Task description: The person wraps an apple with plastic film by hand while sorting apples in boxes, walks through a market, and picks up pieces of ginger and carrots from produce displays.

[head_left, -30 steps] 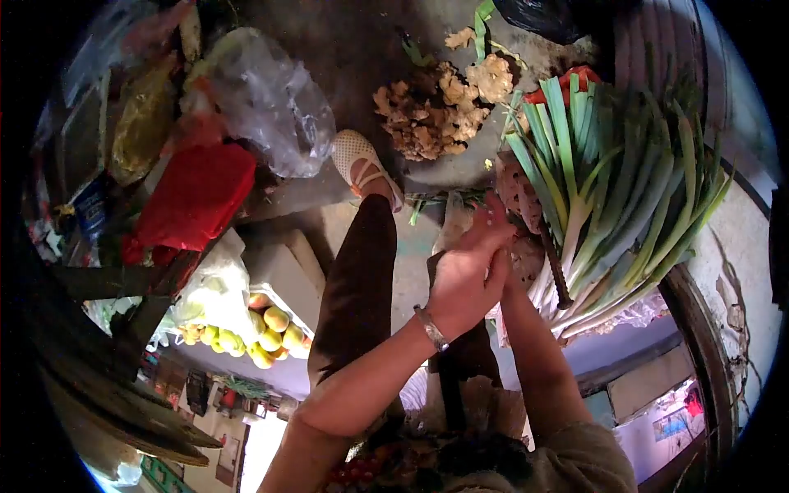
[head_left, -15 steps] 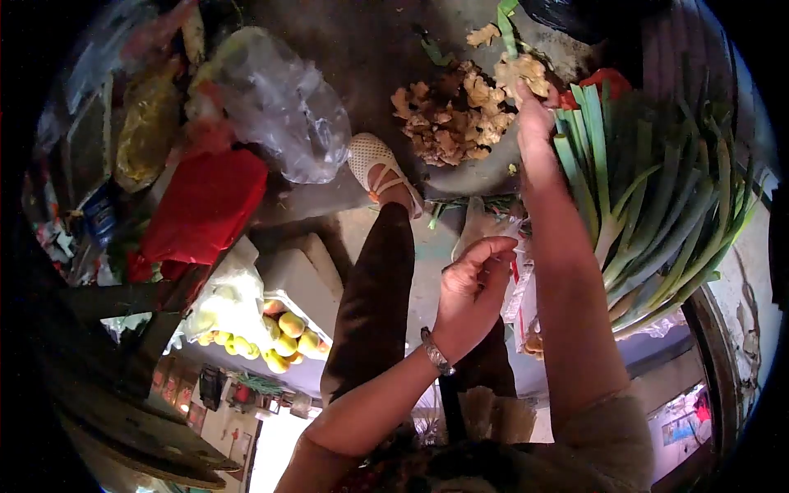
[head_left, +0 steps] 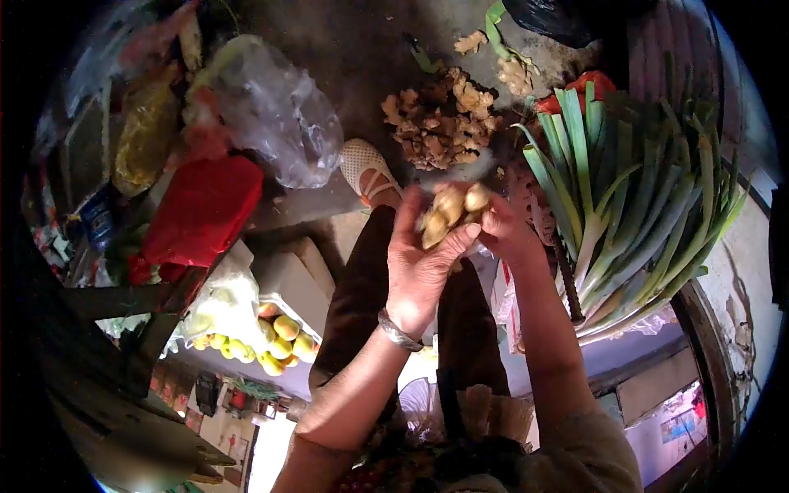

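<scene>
A knobbly pale ginger piece [head_left: 450, 210] is held between both hands, in front of the knees. My left hand [head_left: 417, 267], with a silver bracelet at its wrist, wraps the near side, thumb across the bottom. My right hand [head_left: 507, 228] grips its right end with closed fingers, slightly blurred. Beyond the hands, a heap of ginger [head_left: 441, 122] lies on the dark ground. A few separate ginger pieces [head_left: 515, 76] lie to its upper right, beside a green leaf.
Leeks [head_left: 633, 197] fill the right side, next to a rusty bar [head_left: 567, 283]. A clear plastic bag [head_left: 283, 115] and a red bag [head_left: 204, 209] lie left. Yellow-green fruit [head_left: 283, 341] stands by a white box [head_left: 292, 283]. A black bag [head_left: 551, 20] is at the top.
My right hand reached to the ginger at the upper right, then came back with a piece. My left hand, empty half a second ago, has moved up and closed on that piece too.
</scene>
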A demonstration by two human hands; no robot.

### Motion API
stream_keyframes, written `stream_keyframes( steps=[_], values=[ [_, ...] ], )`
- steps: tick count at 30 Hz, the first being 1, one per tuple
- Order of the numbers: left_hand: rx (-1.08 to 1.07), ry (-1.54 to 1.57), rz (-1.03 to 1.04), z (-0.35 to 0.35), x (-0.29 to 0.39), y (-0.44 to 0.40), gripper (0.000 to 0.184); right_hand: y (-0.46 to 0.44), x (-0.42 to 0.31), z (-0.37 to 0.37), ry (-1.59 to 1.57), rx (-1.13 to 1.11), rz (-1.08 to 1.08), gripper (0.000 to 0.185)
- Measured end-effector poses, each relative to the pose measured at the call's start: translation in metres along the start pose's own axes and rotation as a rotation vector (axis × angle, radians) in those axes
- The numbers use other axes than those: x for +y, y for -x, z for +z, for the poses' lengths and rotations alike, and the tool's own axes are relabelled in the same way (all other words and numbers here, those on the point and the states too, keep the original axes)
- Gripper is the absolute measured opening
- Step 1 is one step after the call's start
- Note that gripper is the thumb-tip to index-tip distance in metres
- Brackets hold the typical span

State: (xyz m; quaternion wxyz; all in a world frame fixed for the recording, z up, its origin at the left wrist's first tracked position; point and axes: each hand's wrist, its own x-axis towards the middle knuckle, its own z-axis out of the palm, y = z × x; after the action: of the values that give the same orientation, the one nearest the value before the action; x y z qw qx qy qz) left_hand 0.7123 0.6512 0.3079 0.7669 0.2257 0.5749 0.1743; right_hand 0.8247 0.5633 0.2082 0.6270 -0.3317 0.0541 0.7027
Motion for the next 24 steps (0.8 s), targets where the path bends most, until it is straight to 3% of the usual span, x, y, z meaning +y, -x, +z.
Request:
stream_keyframes(
  steps=[1,2,3,5,7,9,11,12,14,15,17,18,19,21,22,23,24],
  values=[
    [-0.063,0.007,-0.126,-0.005,0.004,-0.002,0.068,-0.003,-0.001,0.001,0.123,-0.049,0.048,0.053],
    [-0.013,0.034,-0.079,-0.002,0.005,-0.001,0.052,-0.007,-0.004,0.004,0.245,-0.098,0.096,0.054],
    [-0.013,0.033,-0.079,-0.002,0.006,0.000,0.052,-0.021,-0.020,0.014,0.265,-0.113,0.047,0.057],
    [0.088,0.018,-0.034,-0.005,0.007,0.001,0.050,-0.054,-0.032,-0.013,0.535,0.117,0.045,0.048],
    [0.106,0.020,-0.059,-0.004,0.008,0.003,0.049,-0.100,-0.015,-0.048,0.700,0.600,-0.293,0.048],
    [0.112,0.064,-0.063,-0.005,0.002,0.007,0.050,-0.129,-0.032,-0.079,1.244,0.964,-0.258,0.069],
    [0.138,0.091,-0.087,-0.002,0.003,0.011,0.053,-0.147,-0.046,-0.104,1.531,1.025,-0.349,0.080],
    [0.134,0.109,-0.089,-0.003,0.001,0.012,0.053,-0.156,-0.050,-0.111,1.509,1.087,-0.251,0.083],
    [0.122,0.134,-0.141,-0.008,-0.002,0.013,0.054,-0.176,-0.042,-0.158,1.679,1.185,-0.261,0.089],
    [0.086,0.172,-0.130,-0.008,-0.003,0.015,0.052,-0.181,-0.040,-0.180,1.556,1.081,-0.268,0.087],
    [0.100,0.195,-0.176,-0.008,-0.005,0.018,0.051,-0.178,-0.052,-0.147,1.670,1.223,0.056,0.086],
    [0.091,0.173,-0.187,-0.008,-0.005,0.019,0.050,-0.175,-0.052,-0.145,1.770,1.277,-0.065,0.071],
    [0.092,0.174,-0.189,-0.008,-0.004,0.019,0.050,-0.175,-0.052,-0.150,1.772,1.277,-0.062,0.071],
    [0.071,0.174,-0.205,-0.006,-0.002,0.019,0.049,-0.176,-0.052,-0.165,1.273,1.190,-0.408,0.055],
    [0.067,0.181,-0.205,-0.006,-0.003,0.020,0.049,-0.172,-0.047,-0.166,1.197,1.183,-0.537,0.046],
    [0.055,0.155,-0.188,-0.006,-0.006,0.020,0.048,-0.171,-0.040,-0.167,0.929,1.062,-0.508,0.047],
    [0.042,0.127,-0.169,-0.005,-0.006,0.020,0.046,-0.165,-0.035,-0.159,0.965,0.991,-0.460,0.046]
  ],
)
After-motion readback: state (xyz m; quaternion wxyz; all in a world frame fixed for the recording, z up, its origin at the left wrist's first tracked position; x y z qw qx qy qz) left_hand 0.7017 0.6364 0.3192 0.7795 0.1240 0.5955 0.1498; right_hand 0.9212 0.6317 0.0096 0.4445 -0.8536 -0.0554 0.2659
